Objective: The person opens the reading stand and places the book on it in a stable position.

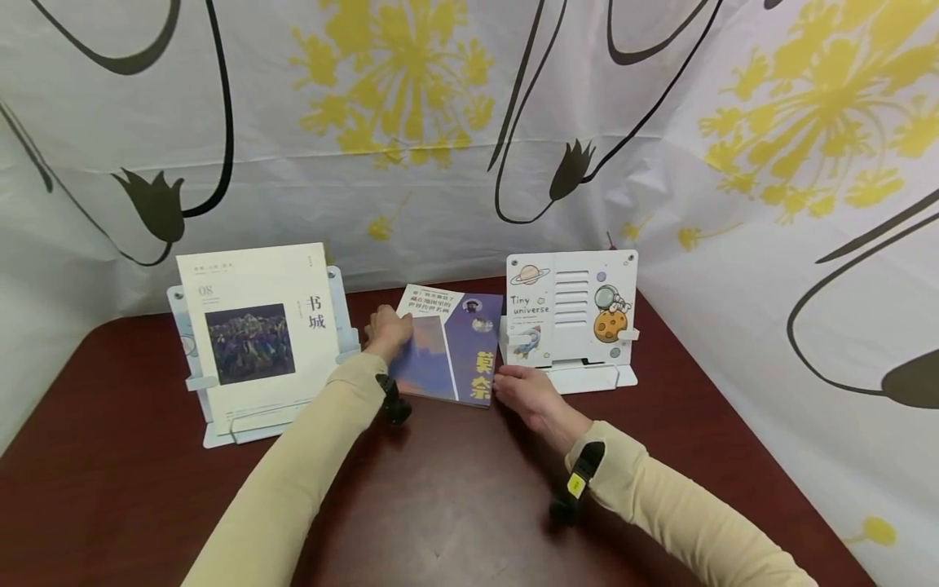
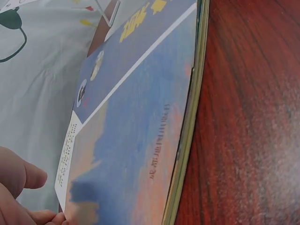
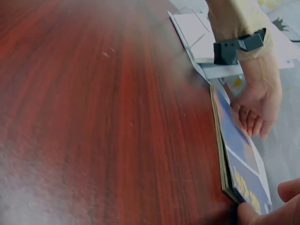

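A blue and purple book (image 1: 425,359) with yellow lettering lies between my hands at the back of the table. My left hand (image 1: 389,330) holds its left edge near the upper corner, fingers bent at the edge in the right wrist view. At the lower right corner, my right hand (image 1: 531,395) grips the book, its thumb (image 3: 247,214) against the corner. Beside that hand stands a white bookstand (image 1: 572,314) printed with planets and an astronaut. Left of my left hand, a cream book (image 1: 257,326) leans on a pale blue bookstand (image 1: 340,302).
The dark red wooden table (image 1: 447,489) extends from the books toward me. Behind it and along the right side hangs a white cloth (image 1: 440,220) with yellow flowers and dark stems. Wire holders cross the fronts of both stands.
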`<control>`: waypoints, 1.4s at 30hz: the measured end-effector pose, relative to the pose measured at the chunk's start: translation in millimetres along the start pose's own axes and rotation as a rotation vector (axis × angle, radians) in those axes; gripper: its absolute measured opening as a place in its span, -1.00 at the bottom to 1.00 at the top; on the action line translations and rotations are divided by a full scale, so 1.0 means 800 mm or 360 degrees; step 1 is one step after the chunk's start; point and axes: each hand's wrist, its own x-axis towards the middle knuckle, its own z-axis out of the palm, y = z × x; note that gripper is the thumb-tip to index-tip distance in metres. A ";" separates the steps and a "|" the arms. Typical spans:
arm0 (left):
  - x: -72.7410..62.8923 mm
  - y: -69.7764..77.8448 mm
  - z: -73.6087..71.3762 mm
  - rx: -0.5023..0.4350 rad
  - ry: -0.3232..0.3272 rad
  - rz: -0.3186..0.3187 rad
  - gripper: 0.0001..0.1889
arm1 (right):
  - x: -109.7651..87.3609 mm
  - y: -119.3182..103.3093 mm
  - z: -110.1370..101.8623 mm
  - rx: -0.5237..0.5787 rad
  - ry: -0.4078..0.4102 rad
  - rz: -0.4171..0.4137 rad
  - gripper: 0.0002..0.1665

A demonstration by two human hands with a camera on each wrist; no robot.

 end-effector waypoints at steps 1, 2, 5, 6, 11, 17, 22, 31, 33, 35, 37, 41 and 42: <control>0.000 0.000 0.000 0.0007 0.0000 -0.0004 -0.48 | 0.001 -0.001 -0.001 0.0014 0.0004 0.0017 -0.46; 0.001 0.000 0.000 0.0012 0.0007 -0.0007 -0.49 | 0.002 -0.003 -0.001 0.0027 -0.0002 0.0034 -0.46; 0.001 0.001 0.000 0.0033 0.0019 -0.0021 -0.52 | 0.005 -0.006 -0.003 0.0065 -0.0026 0.0093 -0.48; 0.001 0.001 0.000 0.0038 0.0022 -0.0023 -0.53 | 0.006 -0.007 -0.003 0.0069 -0.0040 0.0108 -0.47; 0.000 0.002 0.000 0.0061 0.0034 -0.0030 -0.54 | 0.012 -0.008 -0.002 0.0112 -0.0130 0.0124 -0.52; -0.001 0.003 0.000 0.0049 0.0030 -0.0041 -0.56 | 0.017 -0.008 0.000 0.0133 -0.0183 0.0157 -0.62; -0.004 0.002 -0.003 -0.0016 0.0054 -0.0051 -0.59 | 0.017 -0.008 0.002 0.0113 -0.0138 0.0188 -0.58; -0.001 -0.003 -0.005 -0.0173 0.0038 -0.0030 -0.53 | 0.013 -0.006 0.010 0.0020 -0.0099 0.0021 -0.58; 0.000 -0.003 -0.005 -0.0194 0.0047 -0.0043 -0.54 | 0.013 -0.005 0.014 0.0034 -0.0070 -0.0002 -0.59; 0.001 -0.003 -0.004 -0.0240 0.0065 -0.0059 -0.54 | 0.014 -0.006 0.017 0.0074 -0.0028 -0.0029 -0.60; 0.003 -0.002 -0.004 -0.0300 0.0098 -0.0072 -0.55 | 0.016 -0.007 0.021 0.0127 0.0022 -0.0070 -0.60; 0.004 -0.001 -0.003 -0.0449 0.0171 -0.0083 -0.57 | 0.019 -0.011 0.029 0.0202 0.0105 -0.0159 -0.58; 0.004 -0.002 -0.003 -0.0477 0.0187 -0.0082 -0.58 | 0.019 -0.013 0.030 0.0212 0.0118 -0.0171 -0.57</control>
